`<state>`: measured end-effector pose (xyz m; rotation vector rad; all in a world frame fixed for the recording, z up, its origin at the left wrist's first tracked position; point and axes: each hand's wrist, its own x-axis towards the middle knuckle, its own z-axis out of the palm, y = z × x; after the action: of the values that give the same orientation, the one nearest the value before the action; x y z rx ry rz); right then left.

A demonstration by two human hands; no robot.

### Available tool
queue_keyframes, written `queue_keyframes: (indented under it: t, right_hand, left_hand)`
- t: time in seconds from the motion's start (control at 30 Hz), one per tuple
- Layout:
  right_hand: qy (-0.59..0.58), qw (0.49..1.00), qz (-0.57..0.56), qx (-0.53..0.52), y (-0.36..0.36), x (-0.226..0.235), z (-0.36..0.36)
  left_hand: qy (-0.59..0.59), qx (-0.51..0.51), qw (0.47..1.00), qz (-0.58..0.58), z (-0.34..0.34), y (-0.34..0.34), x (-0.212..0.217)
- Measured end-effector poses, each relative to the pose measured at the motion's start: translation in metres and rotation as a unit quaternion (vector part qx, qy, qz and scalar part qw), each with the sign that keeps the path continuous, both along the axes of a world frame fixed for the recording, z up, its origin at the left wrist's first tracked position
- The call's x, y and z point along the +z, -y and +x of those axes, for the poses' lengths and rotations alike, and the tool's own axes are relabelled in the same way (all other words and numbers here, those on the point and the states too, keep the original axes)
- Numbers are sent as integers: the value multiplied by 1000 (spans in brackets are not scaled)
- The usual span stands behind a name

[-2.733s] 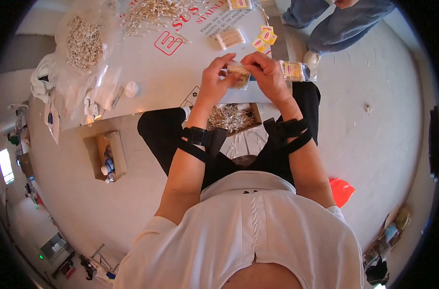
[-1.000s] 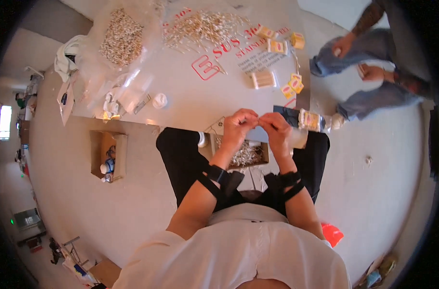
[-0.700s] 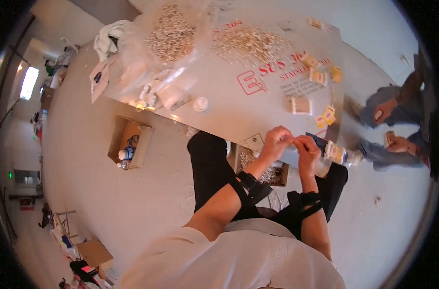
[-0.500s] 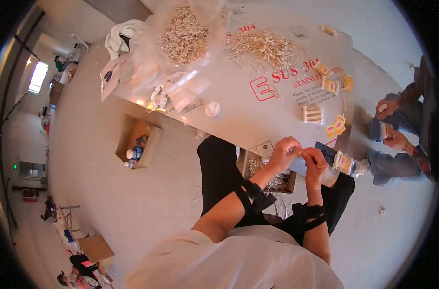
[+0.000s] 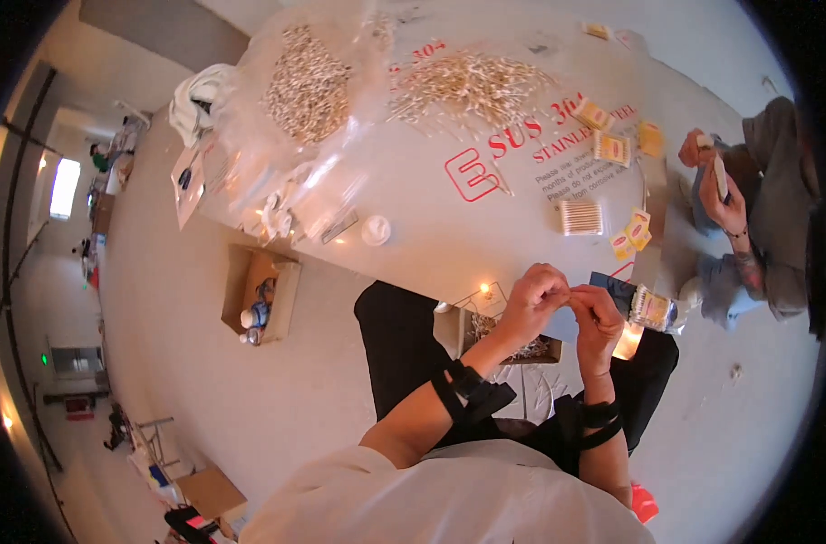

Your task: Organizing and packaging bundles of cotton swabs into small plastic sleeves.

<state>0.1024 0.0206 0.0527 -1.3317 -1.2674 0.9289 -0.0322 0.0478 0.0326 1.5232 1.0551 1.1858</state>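
My left hand [image 5: 538,299] and my right hand [image 5: 599,325] meet fingertip to fingertip over the table's near edge, above my lap. Both are closed in a pinch, and whatever lies between the fingers is too small or hidden to name. Just beyond them a row of cotton swabs [image 5: 580,218] lies side by side on the table [image 5: 431,245]. Yellow cards [image 5: 637,228] are to its right. A clear packet of cotton swabs [image 5: 650,308] rests by my right hand. Under my wrists an open cardboard box [image 5: 547,357] holds loose swabs.
A loose pile of swabs [image 5: 476,86] and a big clear bag of swabs [image 5: 309,82] occupy the table's far side. Several yellow-labelled packs [image 5: 612,148] sit at the right. A round white container [image 5: 376,230] stands near the edge. Another person's hand [image 5: 725,199] works at the right.
My hands stay pinched together with little movement. The view has shifted slightly, and the other person's hands at the right have been raised.
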Motion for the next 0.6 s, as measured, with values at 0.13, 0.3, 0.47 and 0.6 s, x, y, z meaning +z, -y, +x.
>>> queue_keyframes:
  t: [0.13,0.3,0.47,0.6]
  right_hand:
    - [7,1000,-29,-10,3,-8,4]
    - [13,1000,-24,-13,-1,-4,4]
    - [38,999,1,7,-8,2,13]
    - [4,999,-36,23,-13,3,17]
  left_hand:
    - [8,-86,991,-104,-8,-7,1]
    - [-83,30,996,-10,-43,-57,10]
    - [-212,166,962,-39,-76,-157,6]
    - [-412,154,872,213,-74,-241,-3]
